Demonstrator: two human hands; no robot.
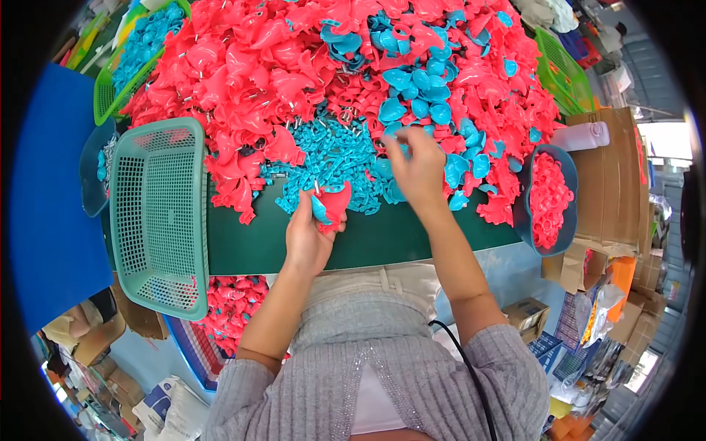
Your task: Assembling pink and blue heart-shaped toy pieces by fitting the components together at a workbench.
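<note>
My left hand (309,237) is closed round a pink-red curved plastic part (335,203) with a teal shell piece (319,211) against its left side; a small metal pin stands up from its top. Ahead and to the right, my right hand (418,166) reaches over the heap, fingers bent and drawn together at its edge. Whatever lies between those fingertips is hidden. Near it are small teal plastic parts (331,147) in a loose pile and rounded teal shells (456,169). Behind both hands rises a large heap of pink-red plastic parts (250,66).
A green mesh basket (200,220) overhangs the table's left front. A dark bowl (570,235) of small pink rings stands at right, near a pale bottle (581,137) and a cardboard box (618,176). Green baskets (103,95) flank the heap. More red parts (234,309) lie below the table.
</note>
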